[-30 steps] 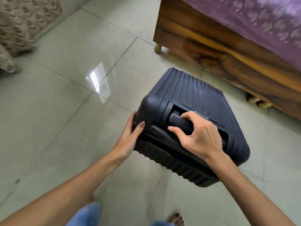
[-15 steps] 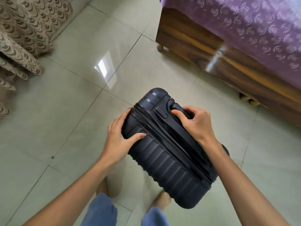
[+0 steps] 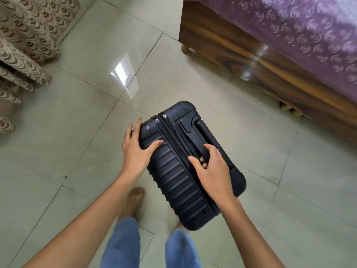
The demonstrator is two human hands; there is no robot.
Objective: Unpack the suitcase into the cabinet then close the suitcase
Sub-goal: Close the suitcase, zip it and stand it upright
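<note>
So we've got the dark suitcase (image 3: 179, 171) zipped shut, standing on the tiled floor (image 3: 77, 132) right in front of our feet. Our left hand (image 3: 135, 149) lies spread flat on its ribbed shell near the top corner, and our right hand (image 3: 212, 169) is curled around the top handle (image 3: 202, 138). Beyond the suitcase to the right there's a wooden bed (image 3: 270, 60) with a purple bedspread (image 3: 309, 31); patterned curtains (image 3: 25, 35) hang well off to the suitcase's left.
</note>
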